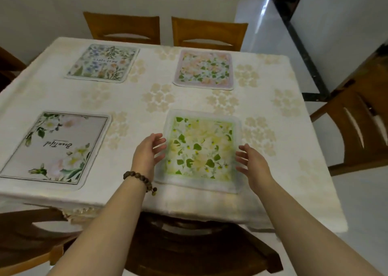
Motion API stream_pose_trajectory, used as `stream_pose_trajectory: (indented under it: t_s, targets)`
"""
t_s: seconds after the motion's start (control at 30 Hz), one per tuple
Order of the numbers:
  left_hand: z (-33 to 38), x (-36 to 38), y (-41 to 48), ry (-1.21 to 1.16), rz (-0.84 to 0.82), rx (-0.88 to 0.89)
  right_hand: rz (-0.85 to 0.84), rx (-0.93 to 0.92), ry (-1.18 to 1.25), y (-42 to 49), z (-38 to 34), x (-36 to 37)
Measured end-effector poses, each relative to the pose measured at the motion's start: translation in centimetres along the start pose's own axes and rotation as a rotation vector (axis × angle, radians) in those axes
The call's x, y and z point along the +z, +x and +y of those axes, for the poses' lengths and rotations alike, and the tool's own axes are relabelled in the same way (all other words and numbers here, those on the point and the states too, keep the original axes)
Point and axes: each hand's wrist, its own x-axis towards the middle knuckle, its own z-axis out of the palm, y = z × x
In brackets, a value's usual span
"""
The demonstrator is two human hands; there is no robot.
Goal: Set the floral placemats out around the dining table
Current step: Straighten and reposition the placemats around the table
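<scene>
Head camera looks down over a dining table [273, 141] covered with a cream tablecloth [147, 95] printed with pale flower clusters. Four floral placemats lie flat on it, well apart from one another. The yellow-green placemat [199, 149] sits at the near edge, right of centre, between the two hands. The left hand [148, 151], with a beaded bracelet [140, 179] on its wrist, is at the mat's left border, fingers spread and loosely bent, holding nothing. The right hand [254, 162] is at the right border, fingers likewise spread and relaxed. Whether either hand's fingertips touch the mat cannot be told.

To the left along the near edge lies the white-rose placemat [54, 147] with dark script on it. Across the table, the blue-flower placemat [102, 63] lies far left and the pink placemat [203, 69] far right.

Wooden chairs ring the table: two at the far side [121, 26] [210, 32] against a pale wall [42, 6], one on the right [361, 124], a dark one [189, 246] tucked under the near edge below the forearms, and another [25, 233] at the near left corner. Nothing lies on the cloth between the mats. A glossy light floor [262, 34] runs off to the right
</scene>
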Motion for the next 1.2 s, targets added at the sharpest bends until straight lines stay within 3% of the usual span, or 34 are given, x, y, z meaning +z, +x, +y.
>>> stream_pose_trajectory:
  t_s: [0.43, 1.2]
  targets:
    - [-3.4, -2.2, 4.2, 0.32, -0.026, -0.145, 0.134, 0.034, -0.264, 2.3, 4.3, -0.7]
    - [-5.8, -3.5, 1.9, 0.245, -0.051, -0.19, 0.12, -0.026, -0.291, 0.5, 6.0, -1.8]
